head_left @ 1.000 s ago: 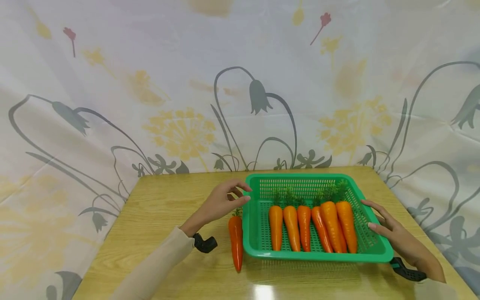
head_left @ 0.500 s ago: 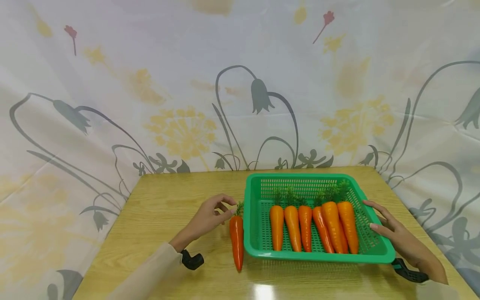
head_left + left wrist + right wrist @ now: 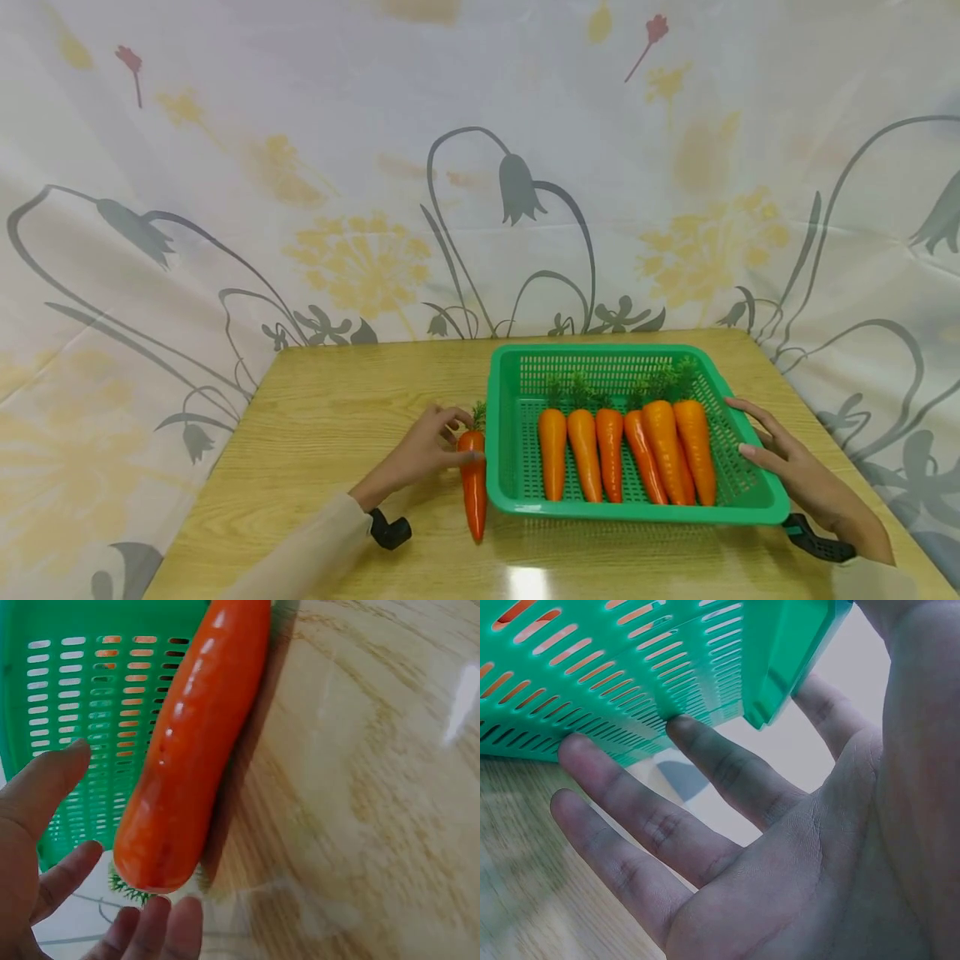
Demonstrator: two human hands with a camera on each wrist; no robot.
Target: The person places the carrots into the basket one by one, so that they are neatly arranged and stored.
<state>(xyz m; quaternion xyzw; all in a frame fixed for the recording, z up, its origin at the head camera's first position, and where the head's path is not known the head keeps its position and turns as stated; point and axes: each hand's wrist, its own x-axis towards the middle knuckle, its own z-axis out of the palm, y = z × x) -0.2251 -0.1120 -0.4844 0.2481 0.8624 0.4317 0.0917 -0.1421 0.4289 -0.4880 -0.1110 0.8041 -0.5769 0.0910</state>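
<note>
A single orange-red carrot point(image 3: 473, 492) with a green leafy top lies on the table along the left side of a green plastic basket point(image 3: 637, 511). My left hand point(image 3: 427, 450) is at its leafy end, thumb and fingers spread either side of the thick top. In the left wrist view, gaps show between the fingertips point(image 3: 184, 915) and the carrot point(image 3: 187, 757). On the far side, my right hand point(image 3: 795, 475) rests on the basket's right rim, with index finger and thumb at the edge. The right wrist view shows straight fingers point(image 3: 660, 825) against the slotted wall point(image 3: 630, 675).
Several carrots point(image 3: 582, 454) lie side by side in the basket, tops toward the back. Wooden tabletop point(image 3: 322, 417) extends to the left. A flower-printed cloth point(image 3: 360, 167) hangs behind the table.
My left hand has moved from the basket's left rim down and left to the top of the loose carrot. The right hand has stayed at the right rim.
</note>
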